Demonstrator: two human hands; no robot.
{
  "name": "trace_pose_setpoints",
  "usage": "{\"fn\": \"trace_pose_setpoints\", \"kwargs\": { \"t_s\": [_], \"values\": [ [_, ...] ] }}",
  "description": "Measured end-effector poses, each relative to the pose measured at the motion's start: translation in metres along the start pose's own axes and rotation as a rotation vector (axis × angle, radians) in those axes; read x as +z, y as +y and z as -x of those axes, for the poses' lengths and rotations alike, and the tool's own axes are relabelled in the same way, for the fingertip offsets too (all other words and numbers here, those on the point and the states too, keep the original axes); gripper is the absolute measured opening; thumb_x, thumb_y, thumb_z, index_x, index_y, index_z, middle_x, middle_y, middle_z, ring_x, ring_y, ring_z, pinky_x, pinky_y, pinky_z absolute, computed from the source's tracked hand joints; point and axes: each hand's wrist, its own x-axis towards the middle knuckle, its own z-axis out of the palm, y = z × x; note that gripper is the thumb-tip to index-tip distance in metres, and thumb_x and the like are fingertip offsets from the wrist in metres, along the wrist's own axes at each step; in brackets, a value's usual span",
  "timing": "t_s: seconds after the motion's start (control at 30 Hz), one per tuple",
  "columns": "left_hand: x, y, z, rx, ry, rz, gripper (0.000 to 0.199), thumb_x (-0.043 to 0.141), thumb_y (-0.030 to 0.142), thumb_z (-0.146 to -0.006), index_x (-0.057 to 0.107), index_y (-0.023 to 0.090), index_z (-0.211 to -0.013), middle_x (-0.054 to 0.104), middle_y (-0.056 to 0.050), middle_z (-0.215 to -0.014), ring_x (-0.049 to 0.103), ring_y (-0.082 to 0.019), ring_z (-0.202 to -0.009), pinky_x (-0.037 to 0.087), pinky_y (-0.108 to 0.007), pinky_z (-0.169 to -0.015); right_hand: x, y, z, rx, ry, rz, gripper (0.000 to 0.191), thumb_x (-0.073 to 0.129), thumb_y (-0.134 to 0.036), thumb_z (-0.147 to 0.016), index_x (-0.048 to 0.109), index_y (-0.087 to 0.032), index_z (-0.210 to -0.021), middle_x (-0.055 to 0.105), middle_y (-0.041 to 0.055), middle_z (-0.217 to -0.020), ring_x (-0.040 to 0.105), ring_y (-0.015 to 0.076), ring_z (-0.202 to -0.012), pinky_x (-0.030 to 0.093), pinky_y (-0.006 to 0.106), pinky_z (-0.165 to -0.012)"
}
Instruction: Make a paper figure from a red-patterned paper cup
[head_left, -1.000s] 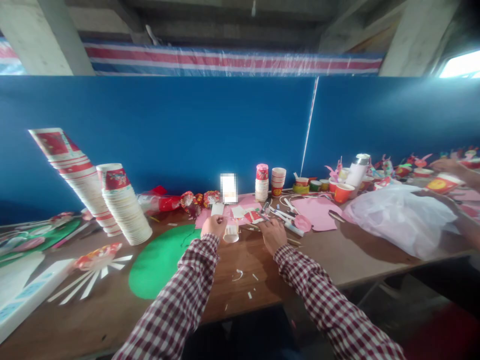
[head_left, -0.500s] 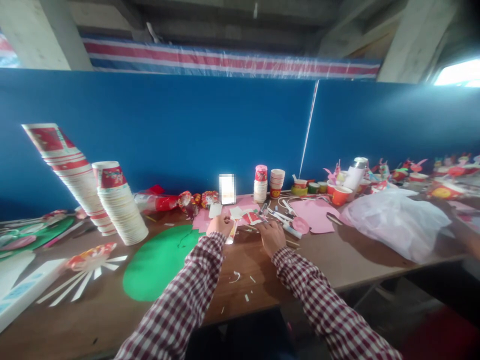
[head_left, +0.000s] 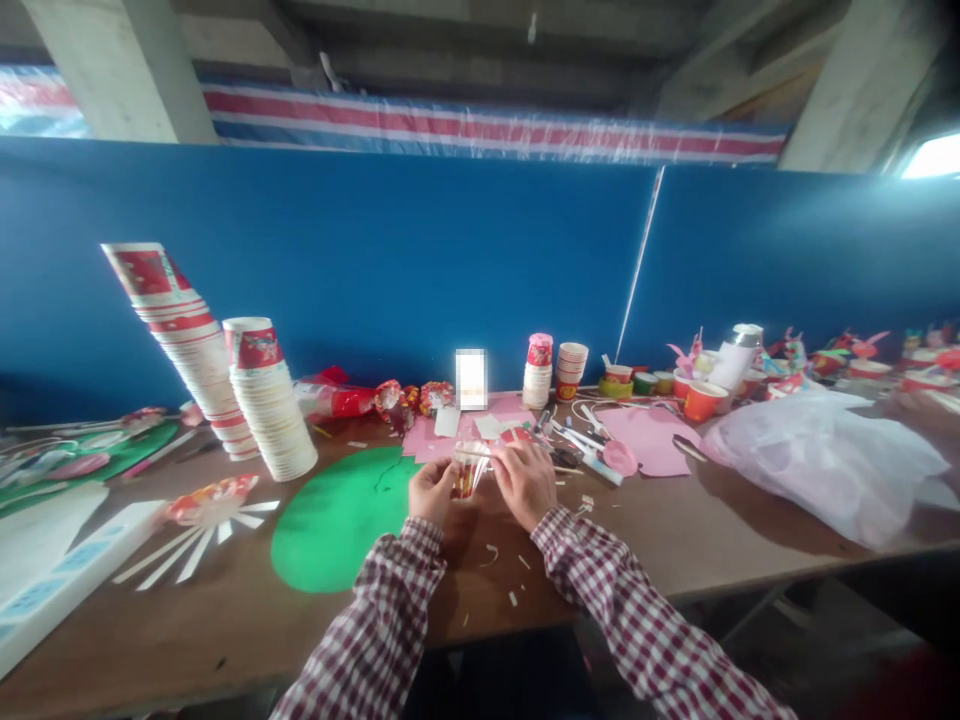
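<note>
A small paper cup with cut strips is between my hands, above the brown table. My left hand pinches its left side, fingers closed. At its upper right, the closed fingers of my right hand hold a strip of the cup. Just behind lie pink paper sheets and white card pieces. A green round mat lies to the left of my left hand.
Tall cup stacks lean at the left, near a cut-open cup and a white power strip. Scissors and markers lie right of centre. Farther right are a white plastic bag, a flask and decorated cups.
My hands have come together around the cup; my right hand has left the clutter behind and now touches the cup's strips. The view has shifted slightly left.
</note>
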Motion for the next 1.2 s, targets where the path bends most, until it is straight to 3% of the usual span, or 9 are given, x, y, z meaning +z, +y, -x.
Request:
{"fn": "trace_pose_setpoints", "kwargs": {
  "t_s": [0.17,0.5,0.7,0.8,0.93,1.2],
  "values": [
    [0.0,-0.001,0.004,0.007,-0.045,0.036,0.028,0.062,0.04,-0.064,0.06,0.015,-0.074,0.065,-0.003,-0.068,0.059,-0.012,-0.054,0.048,-0.021,-0.048,0.007,-0.005,-0.003,-0.105,-0.059,0.035,0.025,0.042,-0.028,-0.089,0.059,-0.031,-0.107,0.057,0.0036,-0.092,0.046,0.0169,-0.085,0.028,0.031,-0.081],
    [-0.003,0.002,0.011,0.008,-0.024,0.005,0.034,0.062,0.041,-0.063,0.06,0.013,-0.082,0.065,-0.005,-0.072,0.061,-0.014,-0.062,0.05,-0.024,-0.055,0.005,0.001,0.004,-0.08,-0.071,0.053,0.025,0.04,-0.027,-0.089,0.061,-0.032,-0.101,0.057,0.0027,-0.095,0.046,0.0175,-0.088,0.027,0.032,-0.083],
    [-0.01,0.008,0.007,0.08,0.184,-0.076,0.023,0.064,0.034,-0.061,0.061,0.014,-0.072,0.063,-0.004,-0.069,0.059,-0.013,-0.065,0.049,-0.023,-0.061,0.002,-0.001,0.004,-0.049,-0.027,0.006,0.026,0.037,-0.021,-0.089,0.057,-0.021,-0.106,0.058,0.0067,-0.097,0.048,0.0181,-0.09,0.032,0.03,-0.082],
    [-0.01,0.011,0.003,0.053,0.257,-0.066,0.026,0.058,0.031,-0.064,0.058,0.013,-0.084,0.058,0.0,-0.06,0.057,-0.011,-0.053,0.047,-0.022,-0.049,0.0,-0.008,0.003,-0.046,-0.034,-0.039,0.025,0.035,-0.021,-0.089,0.054,-0.018,-0.105,0.057,0.0076,-0.096,0.05,0.017,-0.09,0.036,0.025,-0.078],
    [-0.004,0.018,-0.003,0.004,0.228,-0.038,0.032,0.056,0.028,-0.065,0.054,0.013,-0.094,0.052,0.004,-0.054,0.054,-0.009,-0.042,0.045,-0.021,-0.04,-0.002,-0.019,-0.005,-0.061,-0.124,-0.08,0.021,0.035,-0.026,-0.09,0.054,-0.021,-0.1,0.059,0.0047,-0.091,0.053,0.0147,-0.083,0.036,0.021,-0.067],
    [0.003,0.033,-0.003,0.017,0.139,-0.067,0.028,0.059,0.033,-0.064,0.055,0.014,-0.084,0.06,-0.001,-0.064,0.061,-0.013,-0.052,0.049,-0.024,-0.047,0.012,-0.025,-0.018,-0.013,-0.244,-0.139,0.022,0.04,-0.037,-0.088,0.054,-0.021,-0.087,0.059,0.0003,-0.082,0.054,0.0109,-0.063,0.031,0.021,-0.054]
  ]
}}
